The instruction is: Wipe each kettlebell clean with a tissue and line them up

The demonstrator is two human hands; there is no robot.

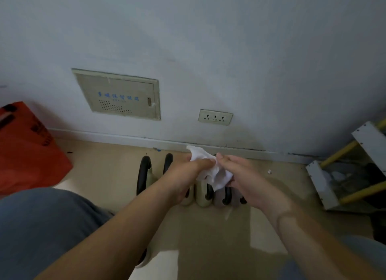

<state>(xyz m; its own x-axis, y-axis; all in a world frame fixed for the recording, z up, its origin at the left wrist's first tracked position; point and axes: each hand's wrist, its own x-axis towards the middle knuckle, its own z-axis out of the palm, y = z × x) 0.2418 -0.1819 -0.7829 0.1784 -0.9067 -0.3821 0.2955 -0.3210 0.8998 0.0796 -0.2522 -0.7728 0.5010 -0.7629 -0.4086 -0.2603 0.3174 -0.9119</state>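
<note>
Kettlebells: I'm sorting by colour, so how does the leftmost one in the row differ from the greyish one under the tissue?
The leftmost kettlebell has a cream body; the greyish kettlebell is dull mauve-grey. The leftmost kettlebell sits left of both hands with its handle in plain view; the greyish kettlebell is partly hidden beneath the tissue that the left hand and right hand hold. Both have black handles.
</note>
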